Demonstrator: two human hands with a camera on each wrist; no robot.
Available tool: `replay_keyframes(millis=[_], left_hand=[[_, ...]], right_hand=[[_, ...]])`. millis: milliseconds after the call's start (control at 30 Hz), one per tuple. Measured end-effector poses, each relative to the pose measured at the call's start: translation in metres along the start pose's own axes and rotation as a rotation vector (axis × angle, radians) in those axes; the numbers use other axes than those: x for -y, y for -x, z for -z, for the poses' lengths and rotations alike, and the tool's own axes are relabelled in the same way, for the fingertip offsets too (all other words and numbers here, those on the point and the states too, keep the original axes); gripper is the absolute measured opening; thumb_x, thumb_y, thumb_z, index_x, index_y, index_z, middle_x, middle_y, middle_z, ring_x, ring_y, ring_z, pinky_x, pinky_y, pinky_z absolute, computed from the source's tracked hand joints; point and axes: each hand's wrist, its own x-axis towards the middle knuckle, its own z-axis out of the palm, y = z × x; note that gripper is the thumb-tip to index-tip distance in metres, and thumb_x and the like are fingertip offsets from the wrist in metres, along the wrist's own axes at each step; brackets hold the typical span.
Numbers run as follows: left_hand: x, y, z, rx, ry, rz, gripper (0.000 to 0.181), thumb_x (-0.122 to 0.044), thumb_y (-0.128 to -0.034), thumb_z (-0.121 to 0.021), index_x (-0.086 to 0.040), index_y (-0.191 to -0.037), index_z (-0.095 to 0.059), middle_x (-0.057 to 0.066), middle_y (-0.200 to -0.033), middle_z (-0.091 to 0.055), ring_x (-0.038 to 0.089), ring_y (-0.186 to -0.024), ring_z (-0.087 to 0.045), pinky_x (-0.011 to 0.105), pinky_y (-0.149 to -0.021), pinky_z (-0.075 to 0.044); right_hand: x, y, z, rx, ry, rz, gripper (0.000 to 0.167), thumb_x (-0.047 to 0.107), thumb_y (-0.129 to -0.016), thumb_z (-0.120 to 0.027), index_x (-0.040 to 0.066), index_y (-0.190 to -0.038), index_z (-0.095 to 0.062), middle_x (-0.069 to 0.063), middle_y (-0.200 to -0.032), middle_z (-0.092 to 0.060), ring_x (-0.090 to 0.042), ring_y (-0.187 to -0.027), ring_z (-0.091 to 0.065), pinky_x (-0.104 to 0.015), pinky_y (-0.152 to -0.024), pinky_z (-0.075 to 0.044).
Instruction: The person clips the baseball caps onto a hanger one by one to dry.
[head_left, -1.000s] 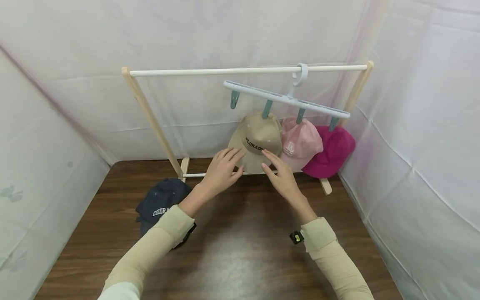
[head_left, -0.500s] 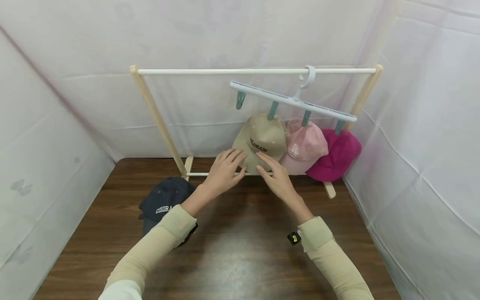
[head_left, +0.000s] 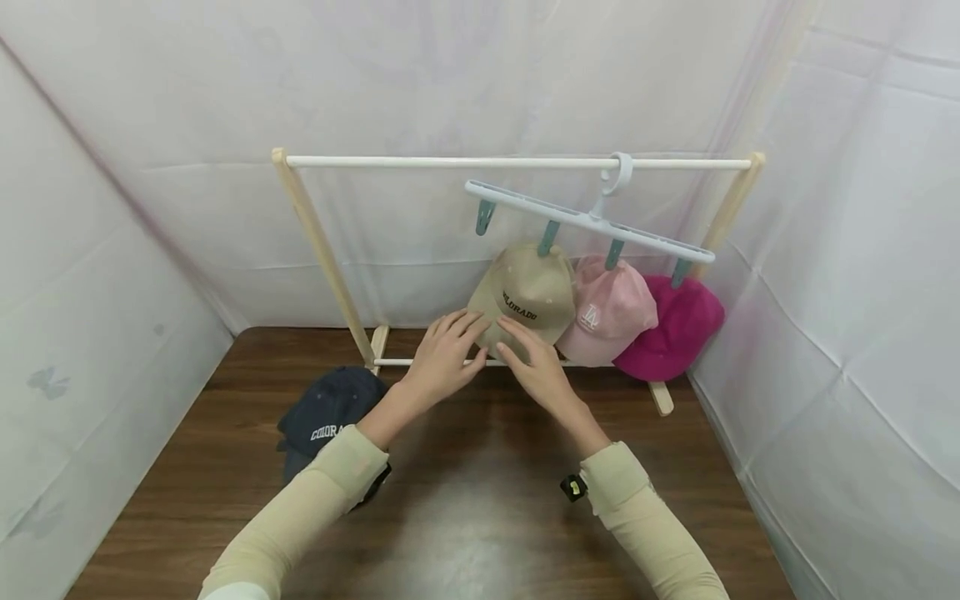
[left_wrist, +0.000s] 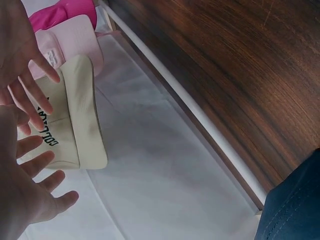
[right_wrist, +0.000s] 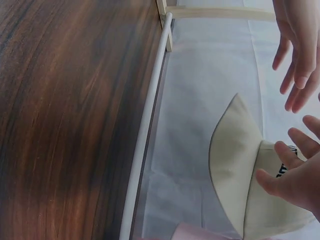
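Observation:
A beige baseball cap [head_left: 528,287] lettered in dark thread hangs by its crown from a teal clip [head_left: 547,238] on a pale clip hanger [head_left: 592,221]. My left hand [head_left: 444,357] hovers in front of its brim on the left side, fingers spread and slightly bent. Facing it, my right hand [head_left: 536,371] is held likewise, over the brim. In the left wrist view both hands stand apart from the beige cap [left_wrist: 82,115], holding nothing. Also clipped to the hanger are a light pink cap [head_left: 609,304] and a magenta cap [head_left: 678,325]. The leftmost clip [head_left: 484,217] holds nothing.
A rack with a white top bar [head_left: 450,162] and wooden legs bears the hanger, which tilts down to the right. A navy cap [head_left: 330,412] lies on the dark wooden table [head_left: 480,517], partly behind my left forearm. White cloth [head_left: 150,208] surrounds the table.
Both hands have shifted left relative to the beige cap, the right one more, narrowing the gap between them. The head view has shifted slightly. The caps stay clipped.

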Motion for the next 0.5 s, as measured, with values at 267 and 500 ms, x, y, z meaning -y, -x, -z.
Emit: replay_keyframes(millis=[267,500], left_hand=[[0.0003,-0.0038,0.0026,-0.009,0.008,0.001,0.042,-0.027,-0.1009,-0.062,-0.011,-0.140,-0.060,0.012,-0.147,-0.054,0.036,-0.138,-0.047,0.056,-0.113,-0.038],[0.0061,-0.0004,0.0071,-0.005,-0.002,0.033,0.044,-0.026,-0.0996,-0.064,-0.012,-0.141,-0.059,0.011,-0.149,-0.053,0.035,-0.138,-0.046,0.056,-0.114,-0.037]], right_hand=[[0.0001,0.0004,-0.0038,-0.004,0.010,-0.017,0.049,0.036,-0.106,-0.055,0.018,-0.151,-0.050,-0.008,-0.158,-0.044,-0.032,-0.147,-0.038,-0.058,-0.117,-0.032],[0.0040,-0.0063,-0.0097,0.017,0.000,-0.006,0.051,0.039,-0.106,-0.053,0.018,-0.153,-0.048,-0.010,-0.158,-0.043,-0.032,-0.147,-0.038,-0.057,-0.117,-0.032]])
